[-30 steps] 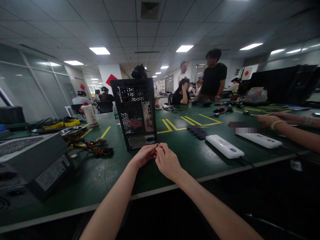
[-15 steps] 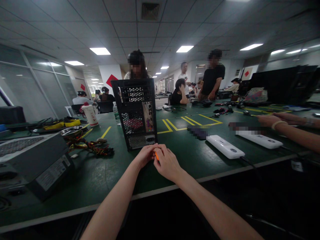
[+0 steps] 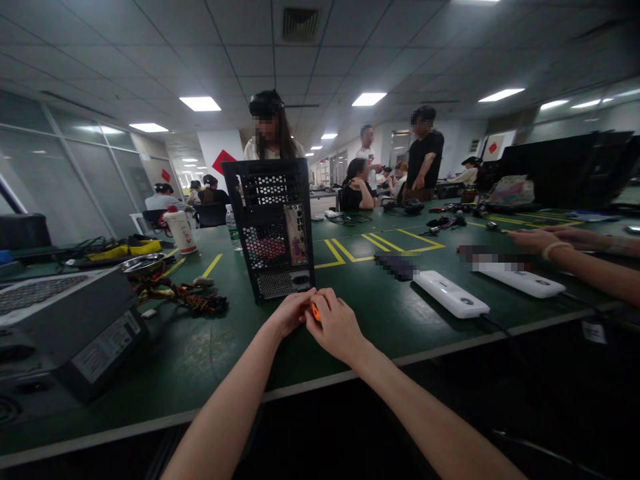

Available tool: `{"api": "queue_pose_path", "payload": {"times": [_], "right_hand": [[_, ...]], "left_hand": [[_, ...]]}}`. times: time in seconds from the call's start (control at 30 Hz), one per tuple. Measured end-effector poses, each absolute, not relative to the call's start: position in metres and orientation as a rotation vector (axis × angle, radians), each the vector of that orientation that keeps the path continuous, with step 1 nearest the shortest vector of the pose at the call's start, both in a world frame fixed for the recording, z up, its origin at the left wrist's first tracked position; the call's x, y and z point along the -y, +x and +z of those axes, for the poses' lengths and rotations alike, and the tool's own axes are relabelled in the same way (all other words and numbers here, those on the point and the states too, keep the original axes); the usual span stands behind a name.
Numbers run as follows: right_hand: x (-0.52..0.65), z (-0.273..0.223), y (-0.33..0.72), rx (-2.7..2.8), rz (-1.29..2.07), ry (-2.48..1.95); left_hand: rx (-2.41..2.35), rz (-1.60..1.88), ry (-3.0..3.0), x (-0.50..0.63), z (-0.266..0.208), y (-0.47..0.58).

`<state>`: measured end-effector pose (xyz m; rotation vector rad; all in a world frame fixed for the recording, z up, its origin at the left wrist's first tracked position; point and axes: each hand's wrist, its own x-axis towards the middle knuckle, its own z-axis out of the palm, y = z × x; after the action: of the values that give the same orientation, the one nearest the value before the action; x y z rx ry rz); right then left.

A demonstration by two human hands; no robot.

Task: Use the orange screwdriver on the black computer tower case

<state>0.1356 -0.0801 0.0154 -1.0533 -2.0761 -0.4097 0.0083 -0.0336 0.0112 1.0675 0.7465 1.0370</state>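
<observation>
A black computer case (image 3: 273, 230) stands upright with its rear panel facing me. Both my hands meet at its lower right corner. My right hand (image 3: 334, 325) is closed around an orange-handled screwdriver (image 3: 315, 311), whose handle end points back at me; the shaft is hidden by my fingers. Bent inward beside it, my left hand (image 3: 293, 313) has its fingertips pinched together near the case's bottom edge. What those fingertips hold, if anything, cannot be seen.
To the left lie a grey power supply (image 3: 95, 327), bundled cables (image 3: 193, 297) and a metal bowl (image 3: 143, 262). A white cup (image 3: 181, 232) and a bottle (image 3: 233, 230) stand behind. White devices (image 3: 450, 293) lie right; another person's hands (image 3: 543, 240) reach in there.
My right hand has turned slightly, and a different side of the orange handle shows. The person behind the case has raised their head; the standing person in black has shifted left.
</observation>
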Motion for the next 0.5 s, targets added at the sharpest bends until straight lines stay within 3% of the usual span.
{"api": "queue_pose_path", "payload": {"times": [0.5], "right_hand": [[0.0826, 0.019, 0.1366, 2.04, -0.398, -1.062]], "left_hand": [[-0.745, 1.031, 1.045, 0.032, 0.0119, 0.0073]]}}
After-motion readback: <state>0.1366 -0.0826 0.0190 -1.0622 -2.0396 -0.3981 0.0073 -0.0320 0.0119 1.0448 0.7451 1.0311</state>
